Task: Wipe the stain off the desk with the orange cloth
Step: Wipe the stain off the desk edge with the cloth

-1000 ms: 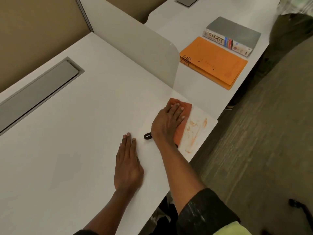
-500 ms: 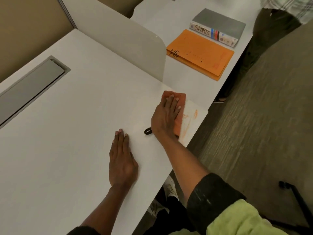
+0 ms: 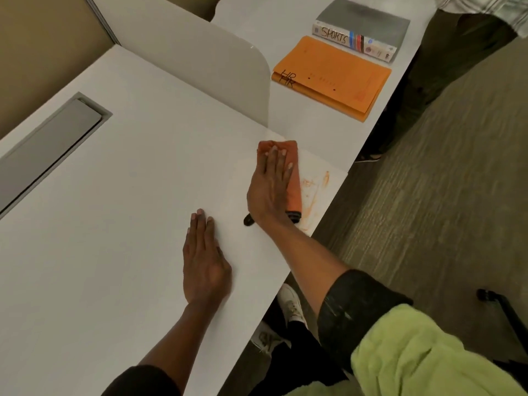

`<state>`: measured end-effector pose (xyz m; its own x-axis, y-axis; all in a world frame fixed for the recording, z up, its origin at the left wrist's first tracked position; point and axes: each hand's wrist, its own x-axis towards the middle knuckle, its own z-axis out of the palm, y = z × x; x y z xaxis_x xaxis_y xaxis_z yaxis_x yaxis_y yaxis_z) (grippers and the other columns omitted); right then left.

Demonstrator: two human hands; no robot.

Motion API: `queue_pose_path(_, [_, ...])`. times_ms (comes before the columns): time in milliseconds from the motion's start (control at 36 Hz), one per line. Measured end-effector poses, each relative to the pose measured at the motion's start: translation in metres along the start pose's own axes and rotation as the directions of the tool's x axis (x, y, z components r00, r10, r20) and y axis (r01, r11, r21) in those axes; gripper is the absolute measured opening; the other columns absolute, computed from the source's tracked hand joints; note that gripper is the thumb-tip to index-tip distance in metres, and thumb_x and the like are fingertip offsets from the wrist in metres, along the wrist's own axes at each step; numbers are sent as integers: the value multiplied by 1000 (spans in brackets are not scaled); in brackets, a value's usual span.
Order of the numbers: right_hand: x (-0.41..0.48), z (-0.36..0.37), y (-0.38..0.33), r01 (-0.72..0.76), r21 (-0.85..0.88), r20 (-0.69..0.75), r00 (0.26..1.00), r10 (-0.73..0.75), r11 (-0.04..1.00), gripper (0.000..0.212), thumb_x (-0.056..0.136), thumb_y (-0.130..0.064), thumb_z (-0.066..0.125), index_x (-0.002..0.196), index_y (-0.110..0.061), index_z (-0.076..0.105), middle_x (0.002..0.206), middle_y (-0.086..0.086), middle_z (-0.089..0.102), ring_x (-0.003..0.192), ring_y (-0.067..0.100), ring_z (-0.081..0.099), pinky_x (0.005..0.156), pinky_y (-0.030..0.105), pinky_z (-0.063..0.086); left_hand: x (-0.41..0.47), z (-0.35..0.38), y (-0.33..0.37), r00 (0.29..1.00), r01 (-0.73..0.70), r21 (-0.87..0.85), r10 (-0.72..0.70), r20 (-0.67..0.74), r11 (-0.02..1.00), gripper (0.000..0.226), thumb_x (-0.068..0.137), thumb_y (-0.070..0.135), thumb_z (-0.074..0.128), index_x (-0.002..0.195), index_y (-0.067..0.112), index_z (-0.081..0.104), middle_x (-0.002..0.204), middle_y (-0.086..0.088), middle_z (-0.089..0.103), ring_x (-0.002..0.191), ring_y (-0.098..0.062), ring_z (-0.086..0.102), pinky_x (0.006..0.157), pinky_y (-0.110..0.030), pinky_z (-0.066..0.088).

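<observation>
An orange cloth (image 3: 294, 190) lies on the white desk (image 3: 128, 210) near its right front corner. My right hand (image 3: 268, 190) presses flat on the cloth and covers most of it, fingers pointing away from me. A black loop (image 3: 248, 221) on the cloth sticks out at my wrist. Orange smears of the stain (image 3: 317, 187) show on the desk just right of the cloth, up to the edge. My left hand (image 3: 204, 258) rests flat and open on the desk, closer to me and to the left, holding nothing.
A low divider panel (image 3: 200, 61) stands behind the cloth. On the neighbouring desk lie orange folders (image 3: 334, 75) and a grey book (image 3: 363, 27). A grey cable hatch (image 3: 48, 150) sits at the left. Another person (image 3: 457, 52) stands at top right; carpet lies past the desk edge.
My right hand has turned with the cloth so the fingers point straight away, and it has slid a little left off the smears. My left hand has stayed flat.
</observation>
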<state>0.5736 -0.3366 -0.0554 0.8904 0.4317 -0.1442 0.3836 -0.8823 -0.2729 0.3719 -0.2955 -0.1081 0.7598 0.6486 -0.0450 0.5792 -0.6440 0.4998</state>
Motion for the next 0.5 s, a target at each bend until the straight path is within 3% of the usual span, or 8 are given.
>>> queue_pose_path(111, [-50, 10, -13, 15, 39, 44, 999, -16, 999, 79, 100, -13, 42, 166, 2, 2, 175, 28, -2, 164, 44, -6, 132, 61, 3, 0, 2, 0, 999, -19, 16, 19, -30, 1000, 61, 114, 27, 22, 175, 25, 10, 183, 11, 0, 169, -6, -3, 137, -32, 3])
queue_pose_path(167, [-62, 7, -7, 81, 37, 98, 992, -84, 996, 89, 104, -30, 52, 166, 1, -4, 175, 28, -5, 164, 43, -8, 133, 59, 3, 0, 3, -2, 999, -28, 34, 30, -45, 999, 61, 114, 27, 21, 175, 23, 11, 183, 10, 2, 170, -8, -1, 136, -26, -1])
queue_pose_path(250, [-58, -14, 17, 217, 25, 59, 974, -218, 976, 104, 101, -64, 52, 166, 2, 5, 173, 27, 17, 163, 43, 14, 133, 57, 16, 1, 4, -2, 998, -31, 43, 33, -47, 999, 61, 115, 24, 23, 175, 24, 11, 182, 17, -5, 169, -7, -2, 134, -21, -5])
queue_pose_path(306, [-52, -28, 36, 356, -5, -55, 933, -356, 934, 103, 96, -68, 57, 163, 3, 24, 168, 28, 32, 158, 43, 29, 128, 56, 26, 1, 4, -3, 999, -23, 39, 25, -44, 999, 61, 115, 22, 25, 175, 25, 11, 181, 20, -7, 169, -6, -3, 134, -21, -6])
queue_pose_path(389, [-48, -28, 64, 554, -114, -22, 828, -560, 824, 106, 94, -77, 49, 162, 2, 28, 172, 29, 20, 163, 43, 13, 133, 58, 18, 1, 5, -3, 999, -23, 58, 25, -44, 998, 62, 113, 19, 27, 174, 21, 17, 184, 10, 4, 170, -8, -1, 135, -23, -4])
queue_pose_path(444, [-48, -15, 68, 567, -165, 88, 824, -560, 807, 116, 92, -86, 36, 167, -1, 14, 174, 32, 3, 164, 46, -3, 133, 59, 8, 1, 5, -3, 998, -29, 70, 33, -47, 997, 62, 113, 19, 28, 174, 18, 19, 184, 5, 8, 170, -10, 1, 136, -25, -2])
queue_pose_path(500, [-47, 2, 60, 541, -176, 94, 841, -533, 822, 112, 93, -86, 31, 168, -6, 7, 173, 32, -5, 163, 46, -9, 133, 59, 4, 1, 4, -2, 998, -30, 69, 34, -48, 997, 60, 115, 17, 28, 174, 16, 21, 184, 3, 10, 170, -11, 2, 137, -30, 3])
